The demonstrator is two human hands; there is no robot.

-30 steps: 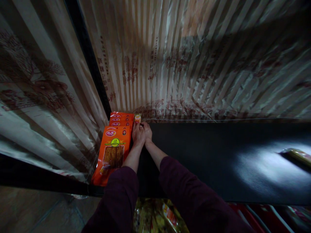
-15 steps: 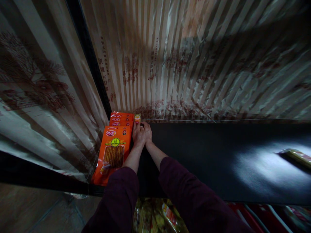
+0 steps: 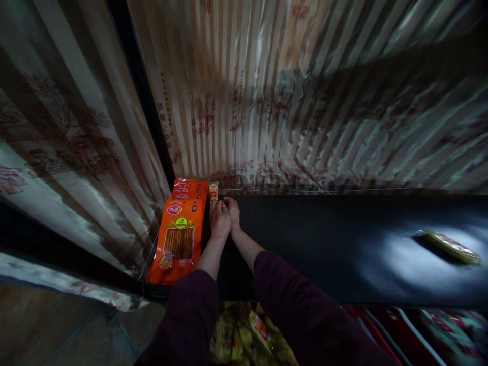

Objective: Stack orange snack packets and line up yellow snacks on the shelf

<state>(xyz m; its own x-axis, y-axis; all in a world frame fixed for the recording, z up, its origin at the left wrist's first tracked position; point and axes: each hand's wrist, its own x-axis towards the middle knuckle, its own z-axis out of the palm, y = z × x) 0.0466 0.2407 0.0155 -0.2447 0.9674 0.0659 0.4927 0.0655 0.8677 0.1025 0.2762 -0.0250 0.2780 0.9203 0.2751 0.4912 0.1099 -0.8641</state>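
At the back left of a black shelf (image 3: pixel 290 239), a small yellow snack packet (image 3: pixel 213 191) with a red and white label shows only its far end. My left hand (image 3: pixel 220 219) is closed over the nearer part of it, hiding the rest. Pressed against that hand, my right hand (image 3: pixel 234 213) has curled fingers; what lies under them is hidden. Just left of my hands, several orange snack bags (image 3: pixel 179 223) overlap in a row, the front one with a clear window showing brown sticks.
A slim yellow packet (image 3: pixel 450 246) lies on the shelf's right side. Pleated printed sheeting (image 3: pixel 247 127) covers the back and left, with a black post (image 3: pixel 147 91) at the corner. Below the shelf are yellowish wrapped packs (image 3: pixel 236 335) and red packages (image 3: pixel 385 325).
Both hands have drawn back slightly toward me, leaving a little more of the small packet's end showing. The view has shifted a little to the right. The orange bags stay in place.
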